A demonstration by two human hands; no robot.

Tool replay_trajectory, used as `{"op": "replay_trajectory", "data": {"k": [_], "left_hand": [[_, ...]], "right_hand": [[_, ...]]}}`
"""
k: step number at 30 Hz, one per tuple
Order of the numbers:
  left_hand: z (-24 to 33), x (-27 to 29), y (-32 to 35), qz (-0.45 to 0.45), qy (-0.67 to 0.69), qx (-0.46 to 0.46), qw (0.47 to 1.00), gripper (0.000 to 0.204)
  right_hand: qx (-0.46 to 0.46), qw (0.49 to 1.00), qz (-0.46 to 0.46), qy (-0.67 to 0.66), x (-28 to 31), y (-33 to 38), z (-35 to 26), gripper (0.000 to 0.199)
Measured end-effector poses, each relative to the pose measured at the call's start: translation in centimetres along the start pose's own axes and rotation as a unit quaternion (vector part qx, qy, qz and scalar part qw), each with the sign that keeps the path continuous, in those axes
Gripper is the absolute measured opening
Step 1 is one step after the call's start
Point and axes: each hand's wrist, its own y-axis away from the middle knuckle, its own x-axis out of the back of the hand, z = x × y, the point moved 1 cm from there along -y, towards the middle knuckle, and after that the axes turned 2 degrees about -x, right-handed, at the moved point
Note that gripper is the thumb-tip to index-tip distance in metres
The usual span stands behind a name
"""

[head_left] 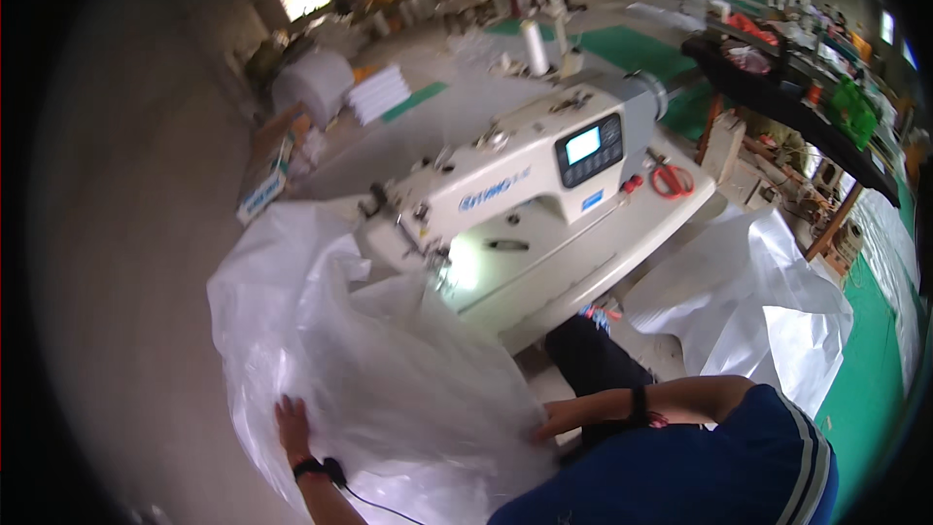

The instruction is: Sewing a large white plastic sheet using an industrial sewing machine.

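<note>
A large, crumpled, translucent white sheet [389,369], which looks like plastic, spreads over my lap and up to the needle end of a white sewing machine [496,185]. My left hand [292,425] lies on the left part of the sheet with its fingers apart. On the sheet's right edge, near my body, my right hand [556,420] is closed, its fingertips partly blurred and hidden by the folds. The machine's lamp shines beside the needle, whose tip I cannot make out.
Orange-handled scissors [671,178] lie on the machine table [593,262] at its right end. A white thread cone [535,49] stands behind the machine. More white sheeting [758,292] hangs to the right. A large roll [313,86] and a white stack [379,94] are at the back left.
</note>
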Motion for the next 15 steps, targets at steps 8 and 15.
{"op": "replay_trajectory", "data": {"k": [8,15], "left_hand": [[-6.0,7.9,10.6,-0.21,0.172,0.338,0.901,0.064],[16.4,25.3,5.1,0.234,0.451,0.075,0.858,0.021]], "right_hand": [[-0.187,0.981,-0.046,0.002,-1.6,-2.8,-5.7,0.052],[-0.014,0.901,0.433,0.014,0.9,-4.5,-7.4,0.032]]}}
